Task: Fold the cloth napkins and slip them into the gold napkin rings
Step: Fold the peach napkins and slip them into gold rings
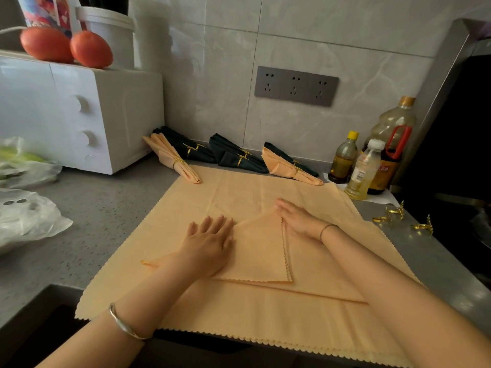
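Observation:
A peach napkin folded into a triangle [261, 251] lies on top of flat, unfolded peach napkins [239, 192] on the grey counter. My left hand [210, 243] presses flat on the triangle's left edge. My right hand [299, 219] lies flat along its right edge, fingers straight. Along the wall lie finished napkins in gold rings: a peach one [172, 160], dark green ones [233, 155] and another peach one [289, 168]. Loose gold napkin rings [398, 216] sit on the counter at the right.
A white microwave [79, 115] with two tomatoes [69, 47] on top stands at the back left. Plastic bags [24, 208] lie at the left. Oil and sauce bottles [372, 158] stand at the back right. A dark sink edge [39, 314] runs along the front.

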The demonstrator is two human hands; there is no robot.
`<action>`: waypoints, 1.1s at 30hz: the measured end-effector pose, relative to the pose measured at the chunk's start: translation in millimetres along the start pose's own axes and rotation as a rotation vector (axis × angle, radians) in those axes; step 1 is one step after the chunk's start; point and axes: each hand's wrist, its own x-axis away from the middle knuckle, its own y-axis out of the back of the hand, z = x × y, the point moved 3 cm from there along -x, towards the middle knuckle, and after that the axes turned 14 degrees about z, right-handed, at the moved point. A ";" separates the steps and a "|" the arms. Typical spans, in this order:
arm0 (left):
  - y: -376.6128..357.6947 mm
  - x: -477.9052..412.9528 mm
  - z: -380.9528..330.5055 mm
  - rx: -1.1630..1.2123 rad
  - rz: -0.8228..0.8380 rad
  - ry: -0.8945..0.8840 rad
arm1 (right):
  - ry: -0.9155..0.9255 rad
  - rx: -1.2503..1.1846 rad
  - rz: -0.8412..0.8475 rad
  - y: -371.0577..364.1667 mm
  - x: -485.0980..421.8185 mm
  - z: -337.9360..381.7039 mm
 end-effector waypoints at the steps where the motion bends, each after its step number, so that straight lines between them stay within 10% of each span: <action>1: 0.6 0.6 -1.6 0.006 0.011 -0.004 | 0.001 -0.073 -0.048 8.1 3.4 -6.4; 20: -8.1 -38.0 -72.9 0.050 -0.082 -0.037 | -0.329 0.076 -0.025 68.3 27.6 -110.9; 33: -6.5 -35.1 -74.8 0.007 -0.037 -0.062 | -0.241 0.179 -0.495 85.1 97.8 -137.0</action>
